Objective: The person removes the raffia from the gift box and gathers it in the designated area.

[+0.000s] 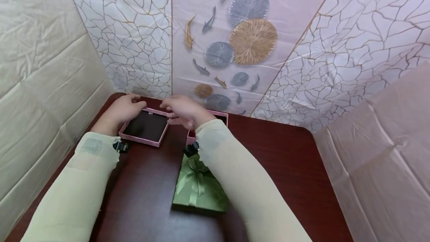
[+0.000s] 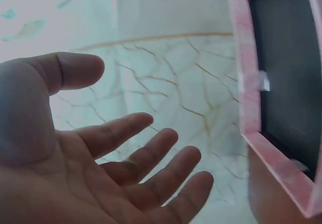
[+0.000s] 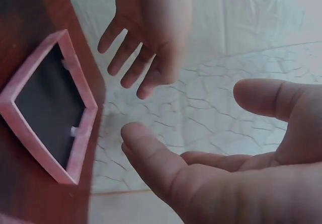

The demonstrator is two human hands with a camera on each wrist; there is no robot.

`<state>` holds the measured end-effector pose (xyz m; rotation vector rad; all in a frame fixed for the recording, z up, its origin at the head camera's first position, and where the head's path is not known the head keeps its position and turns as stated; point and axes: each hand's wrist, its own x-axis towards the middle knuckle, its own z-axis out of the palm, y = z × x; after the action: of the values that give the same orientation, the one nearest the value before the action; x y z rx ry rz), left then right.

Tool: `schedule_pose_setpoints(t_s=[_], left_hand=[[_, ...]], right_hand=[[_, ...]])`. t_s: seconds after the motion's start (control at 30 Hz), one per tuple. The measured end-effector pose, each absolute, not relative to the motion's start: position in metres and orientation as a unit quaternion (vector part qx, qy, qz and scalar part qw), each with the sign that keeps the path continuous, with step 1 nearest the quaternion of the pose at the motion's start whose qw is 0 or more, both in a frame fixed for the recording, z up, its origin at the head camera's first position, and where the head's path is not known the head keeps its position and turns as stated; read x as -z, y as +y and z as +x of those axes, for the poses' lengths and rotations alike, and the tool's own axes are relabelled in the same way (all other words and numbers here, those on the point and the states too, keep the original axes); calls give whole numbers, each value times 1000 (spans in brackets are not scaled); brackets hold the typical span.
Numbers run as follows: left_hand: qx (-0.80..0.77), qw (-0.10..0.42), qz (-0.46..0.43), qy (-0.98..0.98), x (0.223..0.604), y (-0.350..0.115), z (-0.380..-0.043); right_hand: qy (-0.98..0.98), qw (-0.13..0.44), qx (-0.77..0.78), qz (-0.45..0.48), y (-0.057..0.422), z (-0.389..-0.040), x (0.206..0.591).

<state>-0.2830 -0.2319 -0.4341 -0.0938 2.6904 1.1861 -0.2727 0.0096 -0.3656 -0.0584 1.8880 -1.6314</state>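
Note:
A shallow pink-rimmed box part [image 1: 146, 126] with a black inside lies on the table's far left. My left hand [image 1: 125, 109] hovers by its far left corner, fingers spread and loosely bent, with nothing held; the left wrist view shows that hand [image 2: 126, 168] apart from the pink rim [image 2: 247, 83]. To the right of the same box part, my right hand [image 1: 183, 111] is raised with relaxed fingers. In the right wrist view, the right hand [image 3: 226, 178] is free of any object, and the left hand [image 3: 151, 38] faces it across a gap.
A second pink box [image 1: 220, 115] with something red inside is mostly hidden behind my right wrist. Nearer lies a green gift box [image 1: 201, 193] with a ribbon bow, partly covered by my right forearm. Patterned cloth walls [image 1: 134, 29] enclose the dark red table [image 1: 279, 160].

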Motion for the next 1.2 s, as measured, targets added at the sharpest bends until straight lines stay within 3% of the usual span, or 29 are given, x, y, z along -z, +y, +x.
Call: schedule_pose_setpoints(t_s=[0.63, 0.9, 1.2], left_hand=[[-406, -26, 124, 905, 419, -158, -254], [-342, 6, 233, 910, 422, -129, -258], [-272, 70, 262, 923, 445, -99, -282]], right_hand=[[834, 176, 494, -172, 102, -249, 346], [878, 134, 415, -199, 134, -253, 336], [905, 162, 319, -230, 149, -273, 340]])
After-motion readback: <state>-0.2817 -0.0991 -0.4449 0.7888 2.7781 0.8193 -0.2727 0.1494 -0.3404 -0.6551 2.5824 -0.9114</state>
